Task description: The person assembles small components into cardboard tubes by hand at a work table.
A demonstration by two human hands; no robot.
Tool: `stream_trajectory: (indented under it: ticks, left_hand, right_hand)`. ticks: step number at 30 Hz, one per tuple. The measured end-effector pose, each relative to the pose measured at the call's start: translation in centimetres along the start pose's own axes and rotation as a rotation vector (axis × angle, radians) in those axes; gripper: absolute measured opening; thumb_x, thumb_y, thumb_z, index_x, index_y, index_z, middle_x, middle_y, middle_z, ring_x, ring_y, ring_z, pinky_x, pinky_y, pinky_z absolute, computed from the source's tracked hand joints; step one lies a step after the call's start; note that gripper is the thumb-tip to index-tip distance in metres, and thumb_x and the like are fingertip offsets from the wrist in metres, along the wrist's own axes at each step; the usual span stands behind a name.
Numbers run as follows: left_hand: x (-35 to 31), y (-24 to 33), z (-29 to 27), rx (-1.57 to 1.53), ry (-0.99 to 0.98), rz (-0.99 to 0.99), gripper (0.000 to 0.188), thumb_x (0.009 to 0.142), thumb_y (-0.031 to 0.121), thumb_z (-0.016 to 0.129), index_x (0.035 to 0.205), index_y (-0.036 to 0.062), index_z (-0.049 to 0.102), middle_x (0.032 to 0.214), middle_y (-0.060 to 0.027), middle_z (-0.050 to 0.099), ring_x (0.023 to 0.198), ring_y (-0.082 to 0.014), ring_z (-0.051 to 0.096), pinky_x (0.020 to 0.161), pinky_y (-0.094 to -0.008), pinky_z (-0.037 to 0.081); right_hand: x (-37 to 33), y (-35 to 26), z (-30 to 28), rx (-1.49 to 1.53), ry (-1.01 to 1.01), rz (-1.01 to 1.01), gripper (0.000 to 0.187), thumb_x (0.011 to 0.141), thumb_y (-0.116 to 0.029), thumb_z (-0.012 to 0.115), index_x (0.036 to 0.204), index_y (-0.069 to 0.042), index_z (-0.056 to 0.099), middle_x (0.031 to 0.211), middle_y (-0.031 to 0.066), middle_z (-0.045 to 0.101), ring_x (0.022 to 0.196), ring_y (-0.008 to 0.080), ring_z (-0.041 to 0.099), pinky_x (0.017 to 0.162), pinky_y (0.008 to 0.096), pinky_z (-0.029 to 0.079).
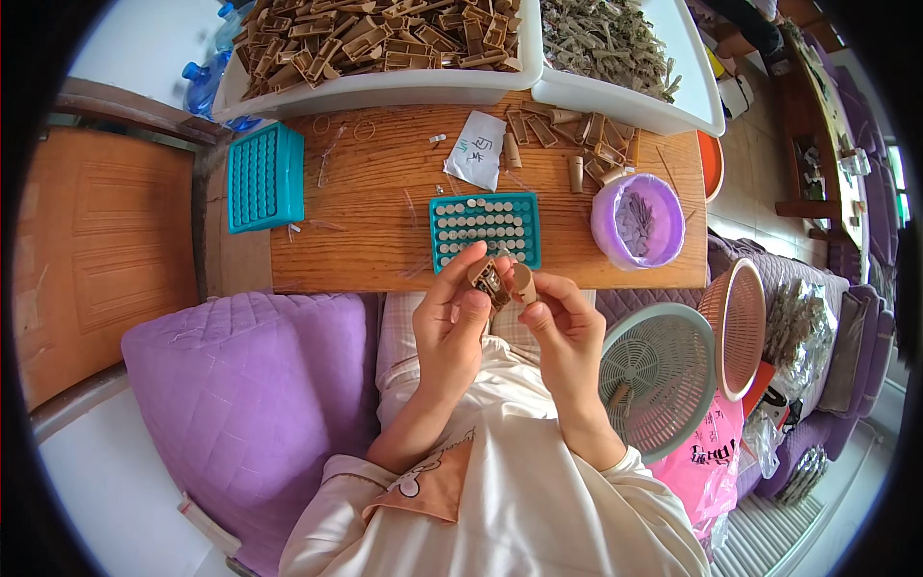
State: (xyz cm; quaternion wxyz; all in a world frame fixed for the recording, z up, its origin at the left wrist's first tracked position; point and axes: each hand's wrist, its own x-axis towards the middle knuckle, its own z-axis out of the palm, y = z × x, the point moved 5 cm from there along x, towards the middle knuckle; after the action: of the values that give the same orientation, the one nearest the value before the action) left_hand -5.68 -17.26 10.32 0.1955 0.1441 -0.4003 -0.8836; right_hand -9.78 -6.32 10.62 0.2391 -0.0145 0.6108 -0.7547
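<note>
My left hand (450,332) pinches a hollow brown plastic casing (488,281) between thumb and fingers, just beyond the table's near edge. Parts inside the casing catch the light but are too small to name. Close beside it, my right hand (569,332) grips a tan, rounded plastic cap (524,285). Whether the two pieces touch is hard to tell. Behind the hands lies a teal tray (536,231) with rows of small round white pieces; the fingertips overlap its near edge.
Two white bins hold brown casings (385,43) and grey-green parts (611,43). A teal rack (264,178) stands left on the wooden table (365,221). Loose casings (606,135), a paper slip (477,149) and a purple-lined tub (637,258) lie rightward. Baskets (663,317) sit right of my lap.
</note>
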Motion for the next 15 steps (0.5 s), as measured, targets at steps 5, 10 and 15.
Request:
stream_trajectory:
  ticks: [5, 10, 15]
  left_hand:
    - [-0.24, 0.08, 0.45, 0.016, -0.070, 0.055, 0.035, 0.083, 0.007, 0.053, 0.115, -0.0021, 0.042, 0.111, -0.0143, 0.052, 0.109, -0.0242, 0.047, 0.095, -0.0350, 0.036]
    - [-0.16, 0.39, 0.69, 0.085, -0.111, 0.115, 0.035, 0.082, 0.006, 0.054, 0.115, -0.0021, 0.042, 0.112, -0.0145, 0.052, 0.109, -0.0238, 0.047, 0.093, -0.0336, 0.037]
    - [-0.10, 0.48, 0.74, 0.095, -0.110, 0.081, 0.036, 0.083, 0.008, 0.053, 0.115, -0.0020, 0.042, 0.111, -0.0148, 0.052, 0.108, -0.0225, 0.048, 0.092, -0.0324, 0.038]
  right_hand:
    - [-0.52, -0.09, 1.00, -0.030, 0.048, -0.165, 0.024, 0.078, 0.004, 0.056, 0.101, 0.002, 0.055, 0.098, 0.0084, 0.050, 0.088, 0.0147, 0.053, 0.076, 0.0231, 0.046]
    - [-0.53, -0.17, 0.99, -0.063, 0.034, -0.199, 0.025, 0.076, 0.005, 0.058, 0.101, 0.002, 0.056, 0.097, 0.0089, 0.051, 0.086, 0.0148, 0.053, 0.077, 0.0240, 0.046]
    - [-0.67, -0.45, 0.94, -0.126, 0.062, -0.240, 0.026, 0.074, 0.005, 0.060, 0.099, 0.001, 0.057, 0.091, 0.0086, 0.053, 0.081, 0.0147, 0.054, 0.073, 0.0245, 0.046]
